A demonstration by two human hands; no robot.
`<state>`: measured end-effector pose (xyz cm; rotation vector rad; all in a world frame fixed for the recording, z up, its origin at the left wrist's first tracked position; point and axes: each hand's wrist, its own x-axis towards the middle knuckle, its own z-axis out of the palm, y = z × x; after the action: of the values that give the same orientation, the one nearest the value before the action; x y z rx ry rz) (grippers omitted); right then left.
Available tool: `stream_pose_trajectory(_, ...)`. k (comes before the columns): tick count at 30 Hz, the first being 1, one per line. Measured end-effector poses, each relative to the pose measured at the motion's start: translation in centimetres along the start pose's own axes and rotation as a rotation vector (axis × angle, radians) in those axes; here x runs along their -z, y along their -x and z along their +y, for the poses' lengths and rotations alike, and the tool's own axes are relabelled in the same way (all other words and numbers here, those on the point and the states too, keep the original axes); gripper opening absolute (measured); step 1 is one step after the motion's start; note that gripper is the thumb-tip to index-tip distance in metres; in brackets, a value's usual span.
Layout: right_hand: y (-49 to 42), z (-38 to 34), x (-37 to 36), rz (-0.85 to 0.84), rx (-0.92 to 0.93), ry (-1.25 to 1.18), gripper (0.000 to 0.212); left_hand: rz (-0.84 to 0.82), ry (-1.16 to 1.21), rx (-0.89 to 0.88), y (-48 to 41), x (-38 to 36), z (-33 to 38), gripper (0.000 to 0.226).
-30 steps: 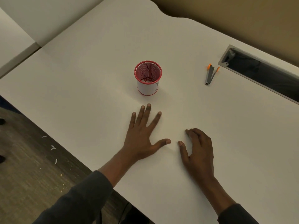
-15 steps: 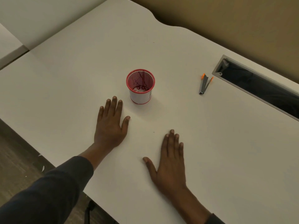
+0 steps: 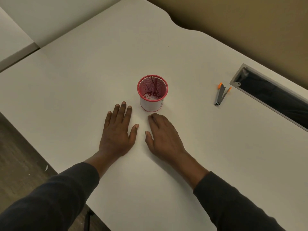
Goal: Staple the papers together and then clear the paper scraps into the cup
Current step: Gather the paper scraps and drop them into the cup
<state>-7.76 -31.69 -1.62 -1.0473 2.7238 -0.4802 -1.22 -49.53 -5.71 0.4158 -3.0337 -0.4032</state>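
Clearing step, likely finishing.
Left hand (image 3: 116, 130) and right hand (image 3: 164, 135) lie flat on the worktop (image 3: 83, 84), holding nothing, near the cup (image 3: 152, 104). I'd next pinch any stray scraps into it.

Two hands show, left hand (image 3: 116, 132) and right hand (image 3: 165, 139), plus one cup (image 3: 152, 104), one stapler (image 3: 220, 95), one table (image 3: 100, 72).

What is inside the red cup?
Little white bits lie on the bottom of the red cup. Its near wall hides part of the bottom, so I cannot see everything.
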Motion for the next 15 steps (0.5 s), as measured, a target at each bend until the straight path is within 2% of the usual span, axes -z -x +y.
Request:
stream_pose_trajectory(6, 2.3, 1.8, 0.0, -0.077, 0.096, 0.084, 0.057, 0.001, 0.005, -0.003, 0.2, 0.1, 0.0, 0.070)
stream_pose_trajectory(10, 6.5, 3.6, 0.8, -0.042, 0.153, 0.063, 0.056, -0.011, 0.000, 0.004, 0.1, 0.2, 0.2, 0.070)
stream_pose_trajectory(15, 9.2, 4.2, 1.7, -0.049, -0.043, 0.090, 0.078, 0.002, 0.002, 0.006, 0.1, 0.2, 0.2, 0.070)
